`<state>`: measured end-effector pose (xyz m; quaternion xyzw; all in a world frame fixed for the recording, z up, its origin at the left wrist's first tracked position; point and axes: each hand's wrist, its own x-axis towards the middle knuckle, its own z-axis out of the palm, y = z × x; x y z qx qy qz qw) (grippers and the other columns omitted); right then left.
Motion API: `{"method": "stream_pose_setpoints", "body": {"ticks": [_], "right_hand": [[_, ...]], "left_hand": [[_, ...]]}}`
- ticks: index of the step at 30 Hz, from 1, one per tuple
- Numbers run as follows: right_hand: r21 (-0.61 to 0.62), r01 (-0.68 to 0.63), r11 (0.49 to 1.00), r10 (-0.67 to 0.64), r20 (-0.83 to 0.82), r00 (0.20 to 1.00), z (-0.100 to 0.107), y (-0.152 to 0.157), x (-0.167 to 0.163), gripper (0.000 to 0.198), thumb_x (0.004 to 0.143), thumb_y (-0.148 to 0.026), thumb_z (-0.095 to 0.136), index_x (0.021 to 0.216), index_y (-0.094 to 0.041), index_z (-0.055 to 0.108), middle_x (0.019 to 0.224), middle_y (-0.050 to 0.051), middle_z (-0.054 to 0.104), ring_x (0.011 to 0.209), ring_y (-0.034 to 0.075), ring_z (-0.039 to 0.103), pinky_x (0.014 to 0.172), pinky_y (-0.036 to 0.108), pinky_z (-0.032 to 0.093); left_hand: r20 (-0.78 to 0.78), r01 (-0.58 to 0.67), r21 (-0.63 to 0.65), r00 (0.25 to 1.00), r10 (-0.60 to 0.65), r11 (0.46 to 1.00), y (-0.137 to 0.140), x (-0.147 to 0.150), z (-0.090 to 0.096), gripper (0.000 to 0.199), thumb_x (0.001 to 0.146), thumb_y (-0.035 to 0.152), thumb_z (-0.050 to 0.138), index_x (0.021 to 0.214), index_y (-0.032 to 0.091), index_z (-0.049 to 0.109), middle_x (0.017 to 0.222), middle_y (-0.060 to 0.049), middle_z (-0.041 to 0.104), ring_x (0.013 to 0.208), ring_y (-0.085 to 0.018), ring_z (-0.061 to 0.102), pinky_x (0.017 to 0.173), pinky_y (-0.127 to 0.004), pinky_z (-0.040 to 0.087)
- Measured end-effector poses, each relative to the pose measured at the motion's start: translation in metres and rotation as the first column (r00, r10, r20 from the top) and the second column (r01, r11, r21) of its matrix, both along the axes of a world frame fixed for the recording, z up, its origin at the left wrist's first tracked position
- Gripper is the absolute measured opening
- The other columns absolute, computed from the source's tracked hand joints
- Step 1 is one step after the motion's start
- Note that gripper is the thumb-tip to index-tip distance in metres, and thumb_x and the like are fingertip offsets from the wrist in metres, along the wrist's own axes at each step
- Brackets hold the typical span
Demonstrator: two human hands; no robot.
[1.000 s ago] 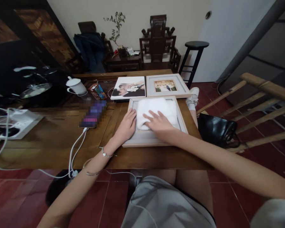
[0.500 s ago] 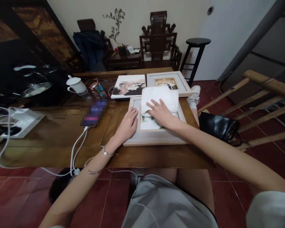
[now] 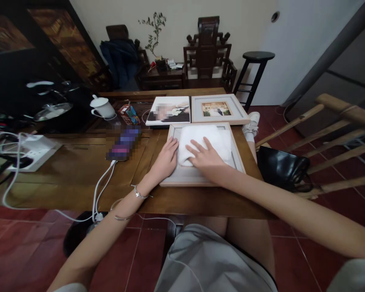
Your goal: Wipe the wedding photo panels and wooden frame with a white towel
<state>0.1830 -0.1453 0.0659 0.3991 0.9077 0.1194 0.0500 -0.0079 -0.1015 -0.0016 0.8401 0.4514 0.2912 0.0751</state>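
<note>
A pale wooden picture frame point(image 3: 182, 176) lies flat on the table near its front edge. On top of it rests a folded white towel point(image 3: 200, 136), which covers most of the picture inside. My right hand point(image 3: 208, 158) presses down on the towel's near part with its fingers spread. My left hand point(image 3: 166, 160) lies flat along the left edge of the frame, fingers stretched out. Just beyond sit a second framed picture point(image 3: 215, 108) at the right and a white-topped photo panel point(image 3: 170, 109) at the left.
On the wooden table point(image 3: 79, 170) are a phone point(image 3: 124, 142) on a white cable, a drink carton point(image 3: 129, 114), a lidded white cup point(image 3: 102, 107) and a power strip point(image 3: 33, 152). A bamboo chair point(image 3: 337, 142) holding a black bag point(image 3: 281, 168) stands right. Another person's shoe point(image 3: 251, 123) shows beyond.
My right hand has drawn the towel towards me over the frame, so the lower picture is now covered. My left hand stays on the frame's edge. The view has shifted slightly.
</note>
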Motion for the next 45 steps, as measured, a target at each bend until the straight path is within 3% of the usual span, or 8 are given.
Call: {"method": "stream_pose_setpoints", "body": {"ticks": [5,10,19,27,30,35,40,45], "right_hand": [[0.142,0.067,0.988,-0.07,0.016,0.997,0.0,0.051,-0.013,0.032,0.095,-0.02,0.044,0.113,-0.022,0.07,0.146,0.006,0.047,0.142,0.032,0.025,0.115,0.062,0.013],[0.144,0.117,0.983,-0.124,0.039,0.991,0.004,0.062,0.002,0.033,0.095,-0.019,0.043,0.111,-0.02,0.071,0.146,0.006,0.047,0.143,0.032,0.024,0.116,0.059,0.015],[0.224,0.172,0.959,-0.208,0.149,0.967,0.007,0.042,0.077,0.027,0.089,-0.011,0.05,0.096,-0.018,0.075,0.135,0.011,0.058,0.134,0.034,0.04,0.109,0.057,0.028],[0.132,-0.03,0.991,0.014,0.121,0.993,0.011,-0.03,0.069,0.019,0.086,-0.012,0.058,0.089,-0.015,0.076,0.13,0.018,0.06,0.125,0.031,0.051,0.103,0.047,0.038],[0.122,-0.035,0.992,0.025,0.083,0.996,0.011,-0.039,0.068,0.019,0.085,-0.011,0.058,0.089,-0.016,0.076,0.129,0.016,0.061,0.124,0.031,0.052,0.102,0.047,0.04],[0.094,0.026,0.995,-0.036,0.097,0.995,0.004,-0.005,0.066,0.025,0.086,-0.009,0.055,0.101,-0.017,0.074,0.14,0.012,0.053,0.133,0.032,0.043,0.105,0.049,0.036],[0.168,0.156,0.973,-0.161,0.012,0.987,-0.003,0.036,0.059,0.034,0.089,-0.005,0.047,0.112,-0.017,0.07,0.15,0.01,0.041,0.14,0.034,0.03,0.111,0.057,0.024],[0.091,0.201,0.975,-0.201,-0.009,0.98,-0.001,0.037,0.05,0.034,0.088,-0.004,0.046,0.109,-0.015,0.07,0.151,0.012,0.038,0.14,0.033,0.03,0.11,0.054,0.026]], "left_hand": [[-0.001,0.012,-0.006,1.0,-0.012,1.0,-0.001,-0.001,0.002,0.042,0.093,0.017,0.036,0.13,0.01,0.055,0.141,-0.015,0.051,0.141,-0.028,0.033,0.115,-0.051,0.029],[0.008,0.009,-0.017,1.0,-0.009,1.0,-0.001,-0.003,0.001,0.042,0.093,0.018,0.036,0.131,0.011,0.054,0.141,-0.014,0.052,0.14,-0.028,0.034,0.115,-0.053,0.03],[0.005,-0.003,-0.012,1.0,0.003,1.0,-0.002,-0.001,0.002,0.041,0.093,0.018,0.036,0.128,0.006,0.055,0.141,-0.018,0.051,0.14,-0.028,0.034,0.116,-0.05,0.03],[-0.013,-0.008,-0.009,1.0,0.008,1.0,-0.002,0.002,0.002,0.043,0.092,0.017,0.035,0.128,0.002,0.054,0.14,-0.02,0.05,0.14,-0.029,0.034,0.116,-0.049,0.029],[-0.008,-0.009,-0.013,1.0,0.009,1.0,-0.002,0.002,0.002,0.043,0.092,0.017,0.035,0.129,0.007,0.054,0.141,-0.017,0.05,0.14,-0.028,0.033,0.116,-0.051,0.029],[-0.011,-0.007,-0.01,1.0,0.006,1.0,-0.002,0.001,0.002,0.043,0.092,0.017,0.035,0.128,0.004,0.054,0.141,-0.018,0.05,0.14,-0.028,0.033,0.116,-0.049,0.029],[-0.009,-0.002,-0.022,1.0,0.002,1.0,-0.003,0.0,0.003,0.042,0.093,0.018,0.036,0.129,0.006,0.054,0.142,-0.018,0.05,0.14,-0.028,0.033,0.116,-0.05,0.029],[0.003,-0.012,-0.027,1.0,0.012,1.0,-0.003,0.0,0.004,0.042,0.093,0.019,0.037,0.129,0.008,0.054,0.142,-0.016,0.05,0.14,-0.027,0.034,0.115,-0.051,0.029]]}}
